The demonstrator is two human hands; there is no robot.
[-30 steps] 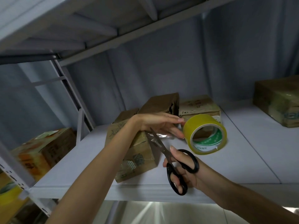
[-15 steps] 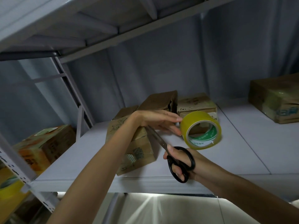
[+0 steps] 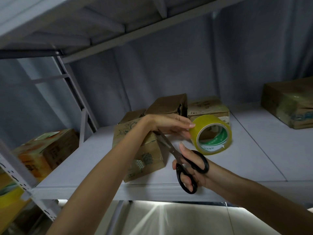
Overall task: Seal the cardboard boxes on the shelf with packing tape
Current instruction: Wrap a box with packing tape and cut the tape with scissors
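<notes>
Cardboard box (image 3: 144,150) on grey shelf (image 3: 237,160), near front edge, tilted, left of centre. Three more boxes right behind it: dark brown one (image 3: 167,104), smaller one (image 3: 133,115) to its left, pale printed one (image 3: 206,106) to its right. Separate box (image 3: 288,100) far right on same shelf, well apart. Orange-printed box (image 3: 45,150) on lower level at left.

Tape roll (image 3: 211,134), yellow, green-and-white core label, standing on edge on shelf, just right of front box. Short clear strip seems to run from roll toward box under left hand; hard to confirm.

Left hand (image 3: 169,124) over top of front box, fingers extended, thumb and fingertips pinching the roll's left rim.

Right hand (image 3: 191,168) gripping black-handled scissors (image 3: 183,160), fingers through loops. Blades point up-left, tips at box's top right corner, under left hand. Blades nearly together; exact gap unclear.

Yellow blurred object (image 3: 8,197) at bottom left, unidentifiable.
</notes>
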